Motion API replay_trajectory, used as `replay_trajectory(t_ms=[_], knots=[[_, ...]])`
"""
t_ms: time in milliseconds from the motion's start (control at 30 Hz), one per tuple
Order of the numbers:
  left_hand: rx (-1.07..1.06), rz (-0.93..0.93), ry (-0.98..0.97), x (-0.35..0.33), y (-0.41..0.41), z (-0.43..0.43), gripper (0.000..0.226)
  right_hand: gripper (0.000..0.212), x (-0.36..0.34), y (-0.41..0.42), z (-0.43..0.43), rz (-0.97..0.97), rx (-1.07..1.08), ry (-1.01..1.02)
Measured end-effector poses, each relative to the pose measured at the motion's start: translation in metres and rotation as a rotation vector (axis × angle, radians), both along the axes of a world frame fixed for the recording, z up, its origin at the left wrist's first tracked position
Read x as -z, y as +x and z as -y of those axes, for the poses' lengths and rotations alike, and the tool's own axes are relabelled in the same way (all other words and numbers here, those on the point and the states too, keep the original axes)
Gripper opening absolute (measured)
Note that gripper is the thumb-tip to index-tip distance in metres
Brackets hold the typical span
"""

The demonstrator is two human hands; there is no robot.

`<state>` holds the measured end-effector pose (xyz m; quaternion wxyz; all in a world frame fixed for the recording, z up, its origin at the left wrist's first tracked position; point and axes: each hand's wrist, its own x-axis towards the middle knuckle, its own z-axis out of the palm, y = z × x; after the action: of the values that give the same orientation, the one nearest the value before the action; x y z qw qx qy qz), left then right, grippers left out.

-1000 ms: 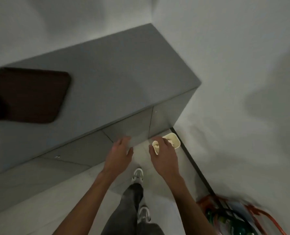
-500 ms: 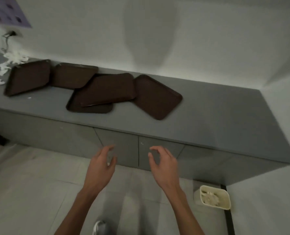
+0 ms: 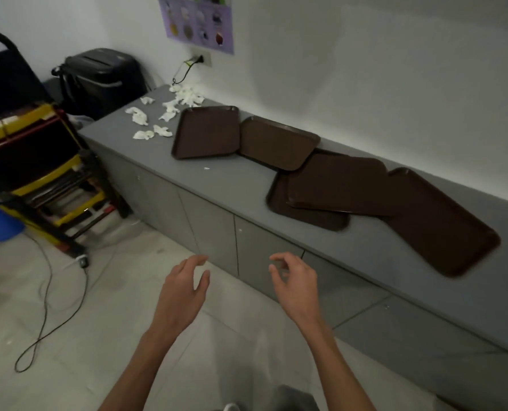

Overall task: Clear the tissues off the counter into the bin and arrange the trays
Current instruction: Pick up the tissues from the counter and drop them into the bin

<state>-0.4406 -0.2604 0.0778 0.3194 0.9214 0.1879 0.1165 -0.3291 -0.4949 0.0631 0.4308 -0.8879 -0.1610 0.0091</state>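
From my remote seat I counted about 8 crumpled white tissues at 11 o'clock on the grey counter, though the far clump was too tangled to count surely. To their right lay 5 brown trays: 1 flat, a 2nd touching it, a 3rd overlapping a 4th, and a 5th overhanging the counter's edge at 3 o'clock. At 6 o'clock my left hand hovered with fingers loosely spread and empty; my right hand was curled but clasped nothing. Compared with half a second before, the view had swung left: the cream bin had left the frame, while a yellow cart and 1 black shredder had appeared at 10 o'clock.
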Motion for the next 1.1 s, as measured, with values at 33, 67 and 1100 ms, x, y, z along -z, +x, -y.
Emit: replay_trajectory(t_ms=[33, 67, 1100], knots=[[-0.017, 0.004, -0.005, -0.001, 0.004, -0.019, 0.032, 0.016, 0.001, 0.006, -0.022, -0.004, -0.018, -0.003], [-0.031, 0.009, -0.011, -0.001, 0.01, -0.037, 0.031, 0.016, 0.002, 0.014, -0.043, -0.011, -0.039, -0.007], [-0.016, -0.183, -0.061, 0.035, 0.247, -0.466, 0.021, 0.02, 0.125, 0.372, -0.451, -0.06, 0.058, -0.58]])
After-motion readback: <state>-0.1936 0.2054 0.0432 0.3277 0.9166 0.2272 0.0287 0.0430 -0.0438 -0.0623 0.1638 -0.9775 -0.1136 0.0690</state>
